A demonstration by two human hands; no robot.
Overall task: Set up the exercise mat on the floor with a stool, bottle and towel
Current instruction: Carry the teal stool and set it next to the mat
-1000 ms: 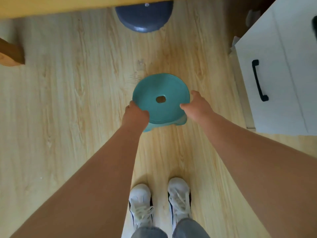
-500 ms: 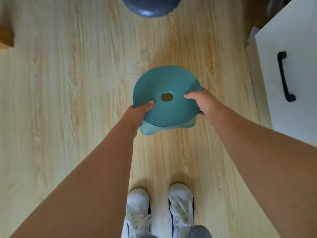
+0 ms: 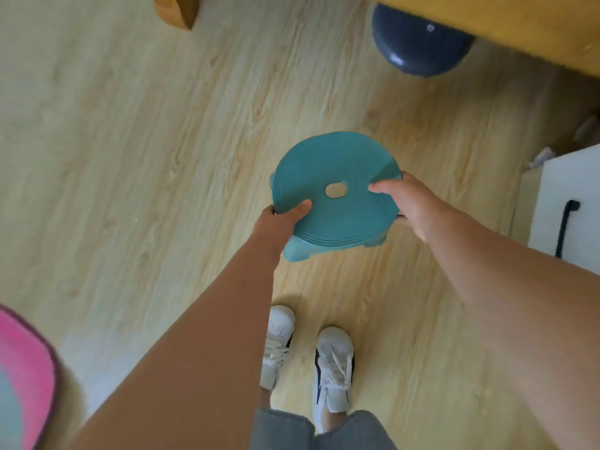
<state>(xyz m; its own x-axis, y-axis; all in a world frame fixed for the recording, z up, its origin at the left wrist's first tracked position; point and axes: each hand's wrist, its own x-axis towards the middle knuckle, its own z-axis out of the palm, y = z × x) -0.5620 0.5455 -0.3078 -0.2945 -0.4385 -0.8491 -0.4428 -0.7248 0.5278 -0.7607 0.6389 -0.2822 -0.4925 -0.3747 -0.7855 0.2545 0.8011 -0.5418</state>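
Note:
A small round teal stool [image 3: 337, 170] with a hole in its seat is held up off the wooden floor, its short legs showing below the seat. My left hand [image 3: 282, 220] grips the seat's near-left rim, thumb on top. My right hand [image 3: 407, 203] grips the right rim, thumb resting on the seat. A pink mat or rug edge [image 3: 29, 378] shows at the lower left corner. No bottle or towel is in view.
A dark blue ball [image 3: 418, 47] lies under a yellow-wood piece of furniture [image 3: 519, 24] at the top right. A white cabinet with a black handle [image 3: 566, 228] stands at the right. A wooden leg [image 3: 175, 9] is at the top. My white shoes [image 3: 334, 362] stand below the stool.
Both hands have taken hold of the stool and lifted it off the floor. The view has swung left, bringing the pink mat edge into the corner.

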